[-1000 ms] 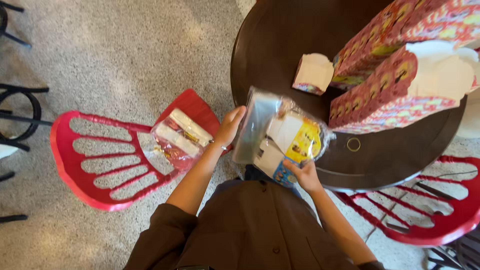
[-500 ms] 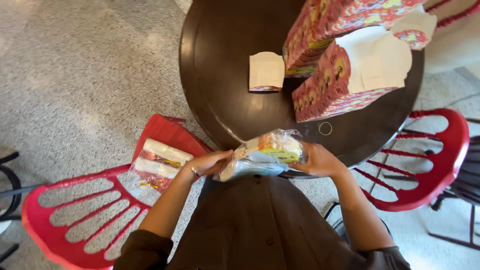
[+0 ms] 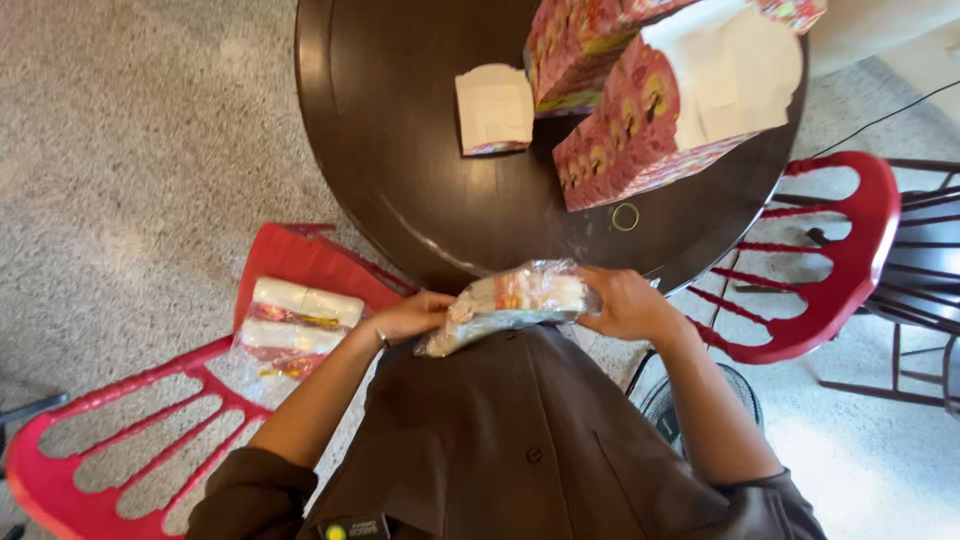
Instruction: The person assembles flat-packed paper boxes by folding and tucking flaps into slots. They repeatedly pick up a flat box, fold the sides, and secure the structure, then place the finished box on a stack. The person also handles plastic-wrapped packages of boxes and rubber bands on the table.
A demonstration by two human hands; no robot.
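Observation:
Both my hands hold a clear plastic packet (image 3: pixel 515 303) of flat white and coloured folded items, edge-on, just below the rim of a round dark table (image 3: pixel 400 150). My left hand (image 3: pixel 408 317) grips its left end and my right hand (image 3: pixel 625 303) grips its right end. The packet hangs over my lap, in front of my brown shirt.
On the table stand two tall red patterned cartons (image 3: pixel 640 120), a small white folded box (image 3: pixel 493 108) and a small ring (image 3: pixel 625 216). A red chair (image 3: pixel 150 440) at my left carries two more clear packets (image 3: pixel 290 330). Another red chair (image 3: pixel 850 250) stands at right.
The packet has turned from flat and facing me to edge-on, and both hands have brought it lower toward my lap. The camera view has shifted so the table sits more central.

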